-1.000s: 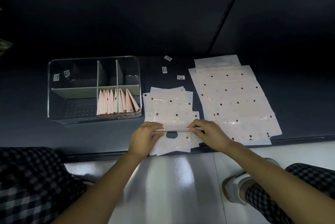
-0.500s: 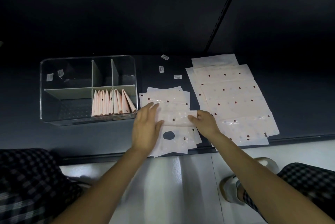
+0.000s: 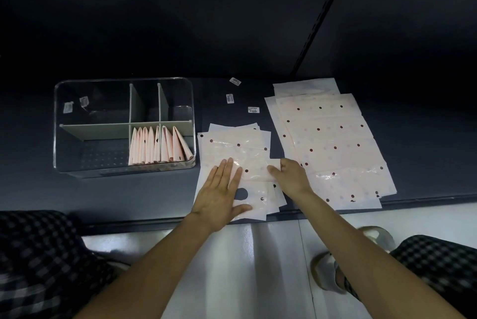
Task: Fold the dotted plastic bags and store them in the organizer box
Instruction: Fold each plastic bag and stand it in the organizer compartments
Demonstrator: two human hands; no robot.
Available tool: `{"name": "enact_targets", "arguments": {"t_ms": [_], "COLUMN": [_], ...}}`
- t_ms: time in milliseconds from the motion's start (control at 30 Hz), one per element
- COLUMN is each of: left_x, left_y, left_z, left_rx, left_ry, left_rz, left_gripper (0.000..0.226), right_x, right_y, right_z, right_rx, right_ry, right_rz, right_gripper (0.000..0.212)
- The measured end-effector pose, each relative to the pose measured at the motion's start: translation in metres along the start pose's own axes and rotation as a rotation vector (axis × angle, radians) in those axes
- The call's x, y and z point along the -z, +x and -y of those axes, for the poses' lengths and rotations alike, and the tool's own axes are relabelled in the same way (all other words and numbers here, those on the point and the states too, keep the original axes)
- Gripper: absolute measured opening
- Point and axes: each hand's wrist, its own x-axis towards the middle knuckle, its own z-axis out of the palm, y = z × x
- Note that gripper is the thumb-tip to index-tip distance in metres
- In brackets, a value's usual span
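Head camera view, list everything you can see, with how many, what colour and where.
organizer box: one, clear with grey dividers, left on shelf
folded bags: a row, pink, front right compartment
bag being folded: one, pink dotted, on the small stack at centre
flat bags: overlapping pile, pink dotted, right
labels: three, white, behind the stack
shelf: one, dark
left hand: flat, pressing the bag
right hand: fingers curled at the fold's right end
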Motion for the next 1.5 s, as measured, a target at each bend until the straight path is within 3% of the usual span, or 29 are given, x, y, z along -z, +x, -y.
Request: {"name": "enact_targets", "arguments": {"t_ms": [100,167,233,267,300,400,467,600,800,933,1100,1200,1333,1400,1500], "left_x": [0.001,0.002,0.001,0.001,0.001,0.001,0.001,-0.001,0.002,0.009,0.025,0.032,0.037,0.043,0.057], "left_y": [0.0,0.0,0.0,0.0,0.0,0.0,0.001,-0.002,-0.008,-0.005,0.003,0.006,0.012,0.016,0.02], "left_z": [0.003,0.003,0.002,0.002,0.003,0.005,0.006,0.01,0.021,0.015,0.005,0.001,-0.003,-0.003,-0.001], "left_rx": [0.011,0.006,-0.008,-0.015,-0.018,-0.03,-0.031,-0.05,-0.064,-0.014,0.075,0.116,0.156,0.164,0.161], "left_ry": [-0.003,-0.004,0.001,-0.001,-0.01,-0.012,-0.007,0.0,0.01,-0.03,-0.086,-0.122,-0.05,-0.009,-0.013], "left_rz": [0.01,0.019,0.029,0.028,0.027,0.054,0.06,0.043,0.055,0.052,0.088,0.068,0.011,-0.031,-0.114], "left_gripper": [0.091,0.09,0.087,0.085,0.083,0.079,0.08,0.085,0.086,0.078,0.064,0.058,0.056,0.054,0.029], "right_x": [-0.004,-0.011,-0.022,-0.029,-0.035,-0.058,-0.067,-0.056,-0.024,-0.009,0.005,0.009,0.015,0.018,0.03], "right_y": [-0.002,-0.009,-0.02,-0.025,-0.031,-0.04,-0.038,-0.028,-0.022,-0.018,-0.016,-0.014,-0.014,-0.013,-0.015], "right_z": [0.002,0.003,0.005,0.008,0.013,0.018,0.007,-0.02,-0.045,-0.039,-0.02,-0.013,0.0,0.006,0.018], "right_rx": [-0.035,-0.024,0.148,0.262,0.366,0.597,0.627,0.546,0.439,0.488,0.711,0.802,0.838,0.749,0.536], "right_ry": [0.034,-0.002,-0.136,-0.147,-0.126,-0.214,-0.351,-0.54,-0.611,-0.635,-0.957,-1.04,-0.989,-0.841,-0.379], "right_rz": [-0.027,-0.168,-0.392,-0.424,-0.356,0.05,0.14,0.112,0.077,0.027,-0.119,-0.184,-0.184,-0.128,0.0], "right_gripper": [0.011,0.034,0.047,0.048,0.048,0.058,0.064,0.072,0.071,0.07,0.067,0.055,0.027,0.01,0.022]}}
